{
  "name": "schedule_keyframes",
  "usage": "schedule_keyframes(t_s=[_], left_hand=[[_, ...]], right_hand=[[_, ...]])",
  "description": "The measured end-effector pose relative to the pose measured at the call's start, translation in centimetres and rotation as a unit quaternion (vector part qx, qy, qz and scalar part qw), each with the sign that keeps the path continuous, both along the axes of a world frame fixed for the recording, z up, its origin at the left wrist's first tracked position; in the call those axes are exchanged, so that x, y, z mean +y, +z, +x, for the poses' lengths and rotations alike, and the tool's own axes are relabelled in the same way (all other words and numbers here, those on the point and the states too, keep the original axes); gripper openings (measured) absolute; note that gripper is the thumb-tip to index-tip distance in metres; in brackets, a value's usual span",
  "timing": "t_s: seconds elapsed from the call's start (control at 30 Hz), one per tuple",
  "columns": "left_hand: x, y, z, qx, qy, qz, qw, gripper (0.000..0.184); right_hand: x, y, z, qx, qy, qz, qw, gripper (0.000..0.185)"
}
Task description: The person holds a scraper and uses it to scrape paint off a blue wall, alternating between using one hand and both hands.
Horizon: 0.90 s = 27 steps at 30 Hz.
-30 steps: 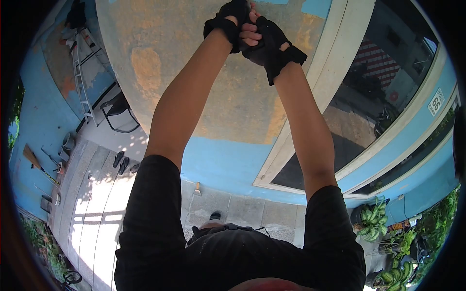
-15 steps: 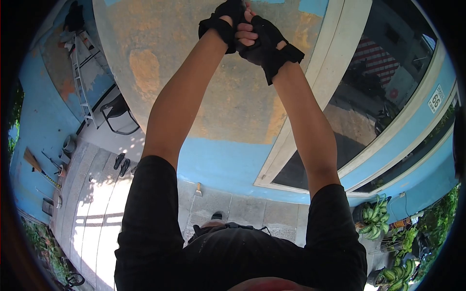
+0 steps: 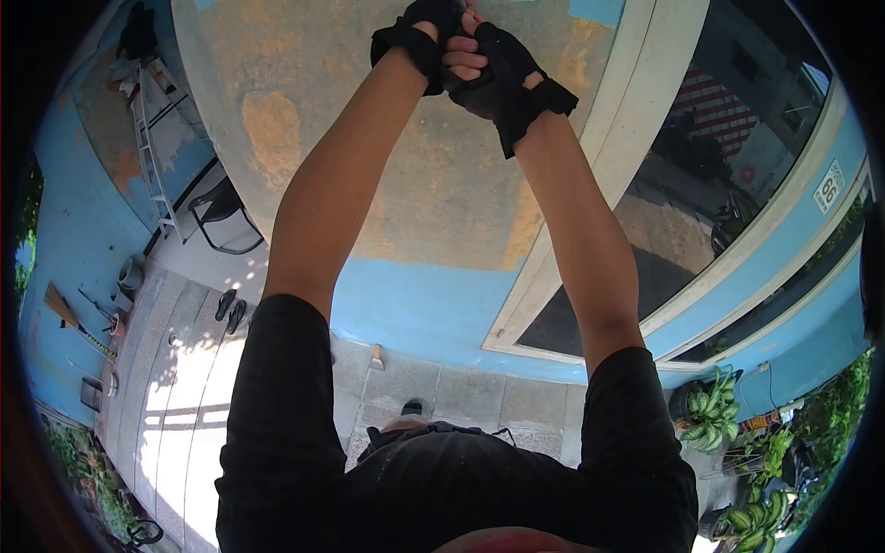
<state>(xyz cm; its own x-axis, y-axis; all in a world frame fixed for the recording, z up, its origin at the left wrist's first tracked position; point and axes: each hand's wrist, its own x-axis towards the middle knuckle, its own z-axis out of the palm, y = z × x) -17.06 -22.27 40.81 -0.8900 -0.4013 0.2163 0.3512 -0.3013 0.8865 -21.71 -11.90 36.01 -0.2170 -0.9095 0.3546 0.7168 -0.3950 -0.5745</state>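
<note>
Both hands wear black fingerless gloves and are raised together at the top edge, in front of the wall (image 3: 406, 184), whose blue paint is partly gone to show grey and ochre patches. My left hand (image 3: 435, 20) is closed, its fingers mostly hidden or cut off by the frame edge. Beside and against it, my right hand (image 3: 489, 69) is closed too, with curled fingertips showing toward the left glove. Whatever they grip is hidden between them and beyond the frame.
A window frame (image 3: 613, 129) with dark glass stands right of the hands. Below, a scraper or brush (image 3: 377, 358) leans at the wall's foot. At left are a ladder (image 3: 152, 157) with a person (image 3: 138, 35) near its top, a black chair (image 3: 219, 207) and sandals (image 3: 230, 311). Potted plants (image 3: 710, 415) stand right.
Both hands have shifted very slightly left and up, staying together. My left forearm has swung a little to the left.
</note>
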Motion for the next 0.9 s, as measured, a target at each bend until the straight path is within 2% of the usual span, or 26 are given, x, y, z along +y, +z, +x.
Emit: schedule_keyframes(t_s=[0.13, 0.23, 0.3, 0.33, 0.43, 0.6, 0.7, 0.83, 0.9], left_hand=[[0.2, -1.4, 0.7, -0.030, -0.075, 0.034, 0.996, 0.042], [0.7, -0.6, -0.1, -0.038, -0.118, 0.038, 0.992, 0.041], [0.9, 0.0, -1.7, 0.000, 0.124, -0.057, 0.991, 0.041], [0.4, -0.1, -1.9, -0.003, 0.125, -0.056, 0.991, 0.041], [-0.2, -0.2, -1.9, -0.009, 0.065, -0.044, 0.997, 0.041], [-1.2, -0.8, -1.8, -0.011, -0.026, -0.016, 0.999, 0.041], [-1.7, -1.1, -1.6, -0.012, -0.081, -0.007, 0.997, 0.041], [-2.3, -1.5, -1.5, -0.012, -0.156, 0.014, 0.988, 0.041], [-2.4, -1.6, -1.5, -0.021, -0.193, 0.030, 0.980, 0.041]], right_hand=[[-0.6, -0.4, -1.5, -0.022, 0.051, -0.004, 0.998, 0.008], [0.7, -0.4, -0.7, -0.003, 0.019, -0.008, 1.000, 0.007], [0.3, 0.2, -0.7, -0.008, 0.010, -0.005, 1.000, 0.007], [0.2, 0.0, -0.7, -0.021, 0.003, 0.002, 1.000, 0.007], [0.5, -0.1, -1.1, -0.012, 0.030, 0.013, 0.999, 0.008], [0.4, -0.3, -0.9, -0.005, 0.001, 0.025, 1.000, 0.012], [0.2, 0.4, -1.5, 0.017, 0.038, 0.003, 0.999, 0.013], [-0.1, 0.8, -1.1, 0.024, 0.000, 0.020, 1.000, 0.016], [0.4, 0.9, -1.0, 0.010, 0.042, 0.014, 0.999, 0.015]])
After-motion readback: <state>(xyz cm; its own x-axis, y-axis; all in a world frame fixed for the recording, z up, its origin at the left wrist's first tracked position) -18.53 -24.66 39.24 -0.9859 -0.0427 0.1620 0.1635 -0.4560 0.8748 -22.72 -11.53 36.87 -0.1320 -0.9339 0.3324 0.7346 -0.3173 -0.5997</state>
